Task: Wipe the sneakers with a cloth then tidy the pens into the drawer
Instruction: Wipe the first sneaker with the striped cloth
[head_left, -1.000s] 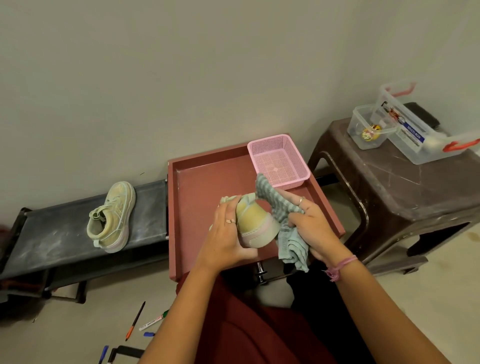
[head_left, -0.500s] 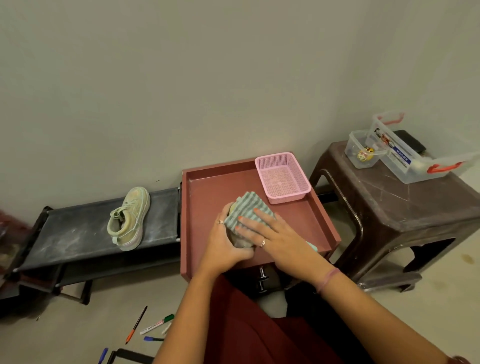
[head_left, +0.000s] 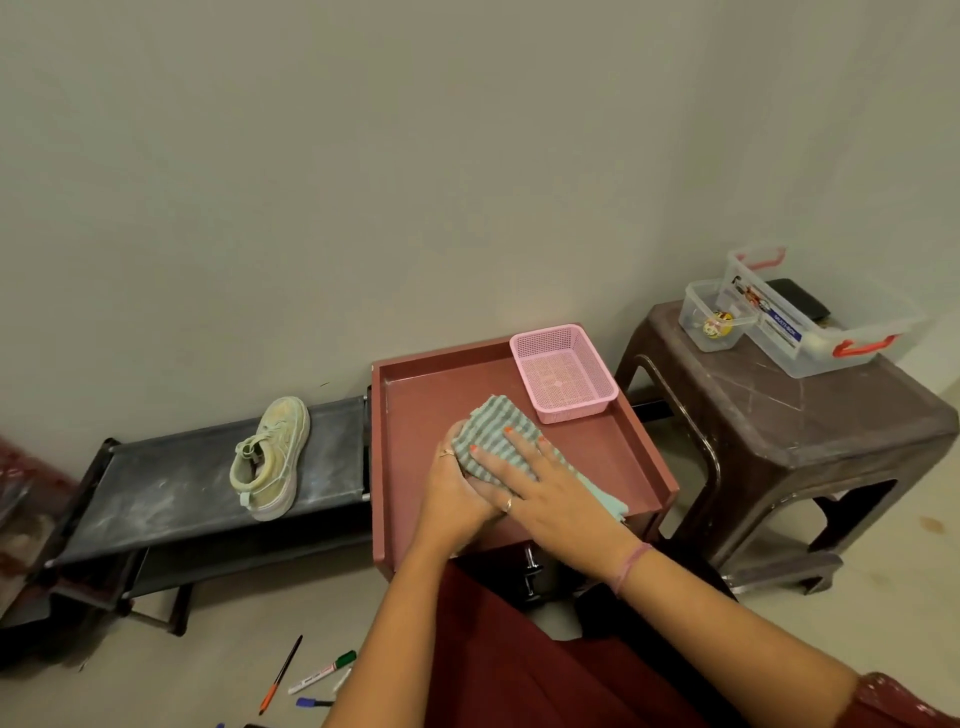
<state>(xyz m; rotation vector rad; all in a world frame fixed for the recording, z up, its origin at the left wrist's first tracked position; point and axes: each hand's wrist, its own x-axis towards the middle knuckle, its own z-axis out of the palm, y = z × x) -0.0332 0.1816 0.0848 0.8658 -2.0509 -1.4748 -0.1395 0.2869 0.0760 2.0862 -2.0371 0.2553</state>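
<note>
The right hand (head_left: 535, 486) lies flat with fingers spread, pressing a striped cloth (head_left: 496, 434) over a sneaker that the cloth hides entirely. The left hand (head_left: 457, 491) curls around the covered bundle from the side, holding it over the red tray (head_left: 415, 400). The other sneaker (head_left: 272, 457) sits on the dark rack (head_left: 156, 499) (well apart). Pens (head_left: 322, 678) lie scattered on the floor.

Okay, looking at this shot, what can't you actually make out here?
- Sneaker under the striped cloth: covered by cloth and both hands, left hand, right hand.
- Drawer: only its handle shows below the red tray.
- Pens on floor: some cut off by bottom edge.
- Clear box label: too small.
</note>
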